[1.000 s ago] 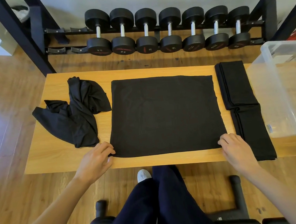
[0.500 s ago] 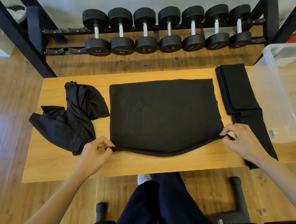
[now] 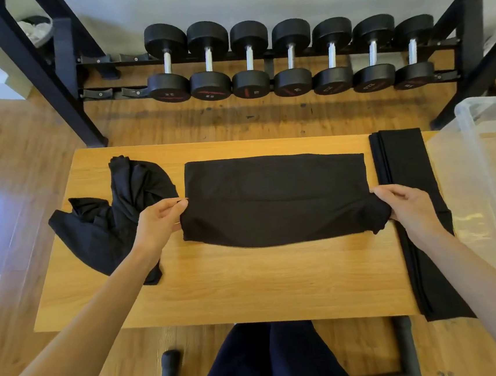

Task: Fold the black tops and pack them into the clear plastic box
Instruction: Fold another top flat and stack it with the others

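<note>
Head view: my left hand [image 3: 161, 223] pinches the near-left corner of the black top [image 3: 276, 198] between thumb and curled fingers; my right hand [image 3: 409, 204] grips the near-right corner the same way, fabric bunched under the fingers; both corners are raised off the wooden counter [image 3: 249, 281], and the near edge is carried toward the far edge, so the near portion of the garment lies doubled over the rest; the lower fold line sags in a shallow curve between my hands and touches the counter; the far edge lies flat and straight on the counter.

To the left, a crumpled black top [image 3: 113, 219] lies in a heap on the counter, one end past the left edge, just beside my left hand; to the right, two folded black tops [image 3: 401, 158] lie end to end in a narrow strip along the counter's right side, the nearer one overhanging the near edge, partly hidden by my right forearm; the clear plastic box [image 3: 487, 170] stands at the far right, touching or just beside that strip; I cannot tell which.

Beyond the counter, a row of seven black dumbbells [image 3: 290, 58] sits on a black rack [image 3: 73, 83] on the wooden floor [image 3: 3, 144]; my dark trousers [image 3: 273, 364] show below the counter's near edge.
</note>
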### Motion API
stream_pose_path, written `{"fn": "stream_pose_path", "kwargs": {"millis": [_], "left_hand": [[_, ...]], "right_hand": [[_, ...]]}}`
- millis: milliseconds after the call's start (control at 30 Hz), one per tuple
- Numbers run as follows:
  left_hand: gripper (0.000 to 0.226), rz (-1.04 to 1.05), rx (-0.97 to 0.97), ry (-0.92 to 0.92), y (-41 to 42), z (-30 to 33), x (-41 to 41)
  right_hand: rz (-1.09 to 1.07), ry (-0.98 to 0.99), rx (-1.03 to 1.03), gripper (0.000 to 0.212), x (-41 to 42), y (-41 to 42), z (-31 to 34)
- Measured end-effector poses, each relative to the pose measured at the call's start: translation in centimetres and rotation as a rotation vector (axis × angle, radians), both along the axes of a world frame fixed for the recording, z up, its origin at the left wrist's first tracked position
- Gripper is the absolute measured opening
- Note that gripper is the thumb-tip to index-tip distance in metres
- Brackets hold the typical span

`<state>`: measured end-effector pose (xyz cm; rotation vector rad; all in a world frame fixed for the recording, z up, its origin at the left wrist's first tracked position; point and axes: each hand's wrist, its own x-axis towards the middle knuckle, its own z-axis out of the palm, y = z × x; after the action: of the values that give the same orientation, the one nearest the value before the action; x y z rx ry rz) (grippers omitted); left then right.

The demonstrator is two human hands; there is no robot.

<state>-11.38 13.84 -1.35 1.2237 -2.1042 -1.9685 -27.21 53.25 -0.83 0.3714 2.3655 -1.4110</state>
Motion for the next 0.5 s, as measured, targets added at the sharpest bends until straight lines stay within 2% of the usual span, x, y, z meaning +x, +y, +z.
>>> {"fn": "stream_pose_path", "kwargs": {"millis": [67,133,233,500], "left_hand": [[0.016,0.052,0.040,0.007,-0.2,0.2,-0.9],[0.018,0.074,0.073,0.009,-0.2,0.7,-1.6],[0.016,0.088,0.086,-0.019,0.2,0.8,-2.3],[0.015,-0.007,0.090,-0.110,3.0,0.3,-2.1]], "right_hand": [[-0.031,-0.045,-0.074,0.015,-0.9,-0.3,0.2],[0.011,-0.110,-0.103,0.021,-1.8,-0.2,0.3],[0.098,-0.206,-0.067,0.033,-2.3,-0.2,0.0],[0.026,-0.237,0.032,0.026,-0.9,-0.6,-2.2]]}}
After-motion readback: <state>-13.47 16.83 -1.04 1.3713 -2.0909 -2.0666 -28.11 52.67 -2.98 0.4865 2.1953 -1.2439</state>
